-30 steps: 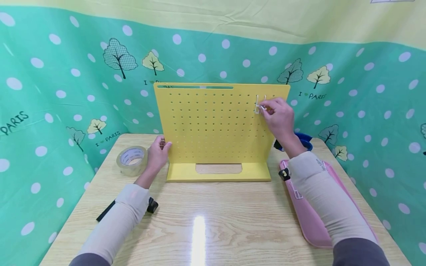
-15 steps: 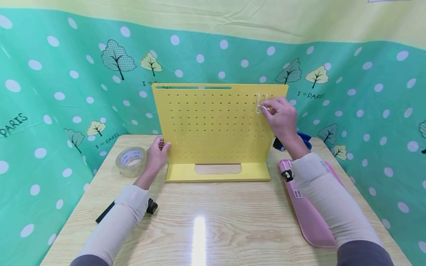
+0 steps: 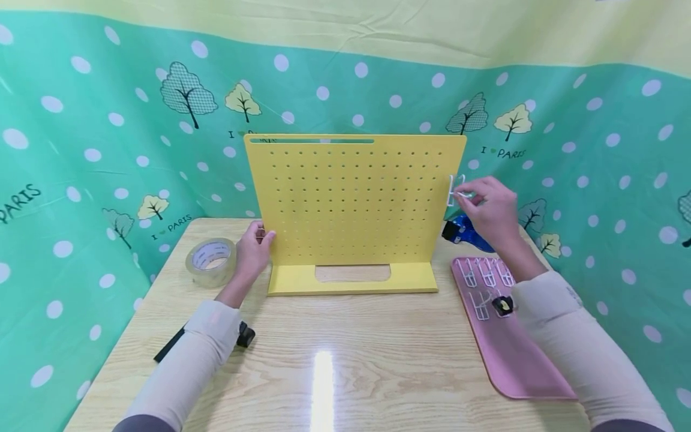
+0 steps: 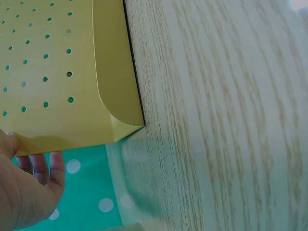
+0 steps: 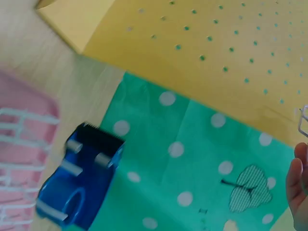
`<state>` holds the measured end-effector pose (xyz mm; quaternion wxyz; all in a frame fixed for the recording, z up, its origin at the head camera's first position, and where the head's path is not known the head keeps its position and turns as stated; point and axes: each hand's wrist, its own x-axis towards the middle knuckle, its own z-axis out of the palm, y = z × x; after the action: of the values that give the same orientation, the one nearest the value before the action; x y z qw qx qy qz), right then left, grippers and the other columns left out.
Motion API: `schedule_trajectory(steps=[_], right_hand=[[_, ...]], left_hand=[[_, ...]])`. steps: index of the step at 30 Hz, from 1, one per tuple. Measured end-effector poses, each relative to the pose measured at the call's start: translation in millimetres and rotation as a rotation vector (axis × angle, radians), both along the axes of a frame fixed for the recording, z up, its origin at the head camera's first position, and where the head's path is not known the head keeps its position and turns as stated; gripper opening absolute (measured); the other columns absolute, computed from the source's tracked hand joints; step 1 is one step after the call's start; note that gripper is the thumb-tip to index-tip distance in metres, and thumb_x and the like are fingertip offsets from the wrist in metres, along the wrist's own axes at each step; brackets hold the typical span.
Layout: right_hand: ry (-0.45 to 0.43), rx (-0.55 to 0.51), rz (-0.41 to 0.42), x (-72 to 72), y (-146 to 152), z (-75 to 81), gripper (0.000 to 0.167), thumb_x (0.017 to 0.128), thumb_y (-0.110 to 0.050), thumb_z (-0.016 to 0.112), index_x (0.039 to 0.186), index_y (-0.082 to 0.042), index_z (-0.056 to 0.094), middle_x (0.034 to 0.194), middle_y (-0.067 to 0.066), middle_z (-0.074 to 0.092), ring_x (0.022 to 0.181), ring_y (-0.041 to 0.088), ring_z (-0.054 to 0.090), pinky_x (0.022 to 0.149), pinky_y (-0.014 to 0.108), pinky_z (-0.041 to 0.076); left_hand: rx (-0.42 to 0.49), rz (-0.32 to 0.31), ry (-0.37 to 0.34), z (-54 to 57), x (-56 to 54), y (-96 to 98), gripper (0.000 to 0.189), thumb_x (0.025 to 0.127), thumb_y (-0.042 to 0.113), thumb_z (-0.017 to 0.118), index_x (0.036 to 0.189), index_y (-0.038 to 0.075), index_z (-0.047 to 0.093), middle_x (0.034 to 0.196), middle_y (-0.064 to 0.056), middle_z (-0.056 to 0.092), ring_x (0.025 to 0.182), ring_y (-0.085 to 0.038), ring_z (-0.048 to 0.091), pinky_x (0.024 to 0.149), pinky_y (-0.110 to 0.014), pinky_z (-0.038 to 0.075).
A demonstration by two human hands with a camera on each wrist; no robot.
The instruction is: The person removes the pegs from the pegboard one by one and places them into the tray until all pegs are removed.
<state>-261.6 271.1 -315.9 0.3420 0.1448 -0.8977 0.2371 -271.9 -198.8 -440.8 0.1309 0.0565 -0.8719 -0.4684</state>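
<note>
A yellow pegboard [image 3: 351, 204] stands upright on its foot on the wooden table. At its left edge my left hand [image 3: 252, 249] grips the panel, thumb in front and fingers behind; the left wrist view shows those fingers [image 4: 57, 166] under the edge. My right hand [image 3: 491, 210] pinches a white wire pegboard hook [image 3: 451, 195] just at the board's right edge, overlapping it in the head view. In the right wrist view only part of this hook [image 5: 303, 120] and a few fingertips [image 5: 294, 178] show. No hook hangs on the board.
On the right lies a pink tray [image 3: 518, 366] with several white wire hooks [image 3: 488, 276]. Behind it is a blue tape dispenser [image 3: 468, 233]. A roll of clear tape [image 3: 212, 262] sits left of the board. A dotted green curtain [image 3: 345, 90] hangs behind the table.
My right hand has moved right and slightly down with the hook, from in front of the upper right holes to the board's right edge. The left hand keeps its grip.
</note>
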Motion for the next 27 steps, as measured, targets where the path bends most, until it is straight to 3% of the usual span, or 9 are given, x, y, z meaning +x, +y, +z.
schedule_trajectory(steps=[4, 11, 17, 23, 27], right_hand=[[-0.11, 0.025, -0.042, 13.4, 20, -6.5, 0.014, 0.096, -0.022, 0.072, 0.1, -0.009, 0.078, 0.1, 0.015, 0.072, 0.082, 0.032, 0.066, 0.08, 0.044, 0.05], [-0.304, 0.044, -0.09, 30.6, 59, -20.8, 0.021, 0.097, -0.028, 0.07, 0.105, -0.009, 0.077, 0.103, 0.016, 0.071, 0.08, 0.026, 0.059, 0.058, 0.027, 0.043], [-0.375, 0.168, -0.063, 40.8, 90, -34.7, 0.018, 0.094, -0.022, 0.073, 0.104, -0.008, 0.076, 0.096, 0.02, 0.073, 0.079, 0.031, 0.066, 0.063, 0.032, 0.048], [-0.436, 0.244, -0.019, 50.1, 120, -53.0, 0.014, 0.091, -0.016, 0.075, 0.101, -0.007, 0.077, 0.089, 0.016, 0.075, 0.072, 0.022, 0.064, 0.06, 0.03, 0.049], [-0.522, 0.25, -0.003, 56.8, 138, -66.1, 0.015, 0.092, -0.015, 0.074, 0.103, -0.007, 0.077, 0.088, 0.013, 0.075, 0.073, 0.018, 0.065, 0.059, 0.025, 0.05]], left_hand=[[0.002, -0.005, -0.003, 0.0, -0.4, 0.1, 0.029, 0.105, 0.024, 0.057, 0.126, 0.005, 0.056, 0.115, -0.021, 0.069, 0.099, -0.033, 0.065, 0.082, -0.041, 0.055], [0.002, -0.006, -0.017, -1.4, -1.7, -2.4, 0.029, 0.105, 0.025, 0.056, 0.126, 0.006, 0.056, 0.115, -0.02, 0.067, 0.097, -0.032, 0.063, 0.08, -0.038, 0.054], [0.005, -0.015, -0.027, -1.9, -1.4, -2.2, 0.03, 0.106, 0.026, 0.055, 0.128, 0.006, 0.055, 0.116, -0.019, 0.067, 0.098, -0.03, 0.062, 0.079, -0.036, 0.054], [0.004, -0.014, -0.028, -0.9, -0.6, -0.5, 0.03, 0.106, 0.026, 0.054, 0.128, 0.006, 0.055, 0.116, -0.019, 0.066, 0.098, -0.031, 0.062, 0.079, -0.037, 0.055], [0.007, -0.008, -0.026, -1.5, -1.6, 0.1, 0.029, 0.106, 0.025, 0.055, 0.128, 0.006, 0.055, 0.117, -0.02, 0.067, 0.1, -0.032, 0.063, 0.083, -0.04, 0.055]])
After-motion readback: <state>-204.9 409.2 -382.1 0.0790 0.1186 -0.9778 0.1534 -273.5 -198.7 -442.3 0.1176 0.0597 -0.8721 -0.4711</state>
